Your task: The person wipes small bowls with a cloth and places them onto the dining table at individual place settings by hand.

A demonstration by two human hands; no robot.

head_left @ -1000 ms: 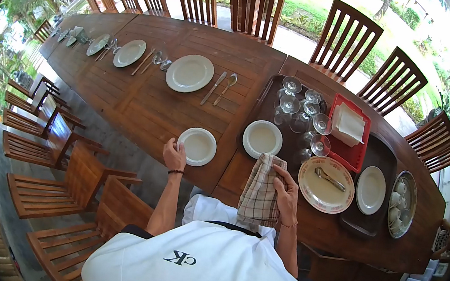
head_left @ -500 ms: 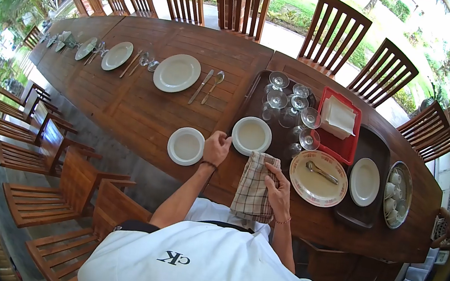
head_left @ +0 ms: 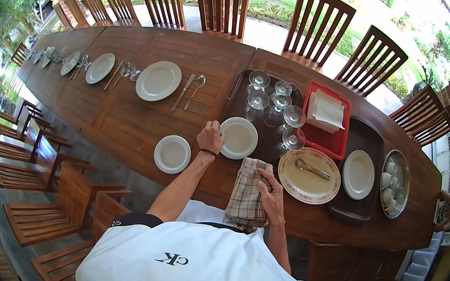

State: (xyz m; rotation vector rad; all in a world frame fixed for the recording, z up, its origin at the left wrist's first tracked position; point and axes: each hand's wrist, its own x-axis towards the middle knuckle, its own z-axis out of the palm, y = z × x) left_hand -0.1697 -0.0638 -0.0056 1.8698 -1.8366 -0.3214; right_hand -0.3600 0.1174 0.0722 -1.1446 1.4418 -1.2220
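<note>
My left hand (head_left: 211,138) is closed at the left rim of a round white plate (head_left: 238,139), its fingers curled at the edge and the fingertips partly hidden. That plate is at the near edge of a dark tray. A folded brown-and-white checked cloth (head_left: 248,191) is held in my right hand (head_left: 272,197), just below the plate. Left of my left wrist, another white plate (head_left: 172,155) lies on the wooden table. To the right of the cloth is an oval patterned platter (head_left: 298,187) with cutlery (head_left: 313,169) on it.
Upturned stemmed glasses (head_left: 281,102) stand on the dark tray (head_left: 235,99). Beside them are a red basket (head_left: 338,145) of napkins, an oval white plate (head_left: 358,174) and a metal tray of cups (head_left: 389,189). Place settings run down the long table (head_left: 122,105); chairs (head_left: 320,26) line both sides.
My view has shifted, so the table scene sits further left. My left hand has moved up along the plate's left rim. The right hand still holds the cloth.
</note>
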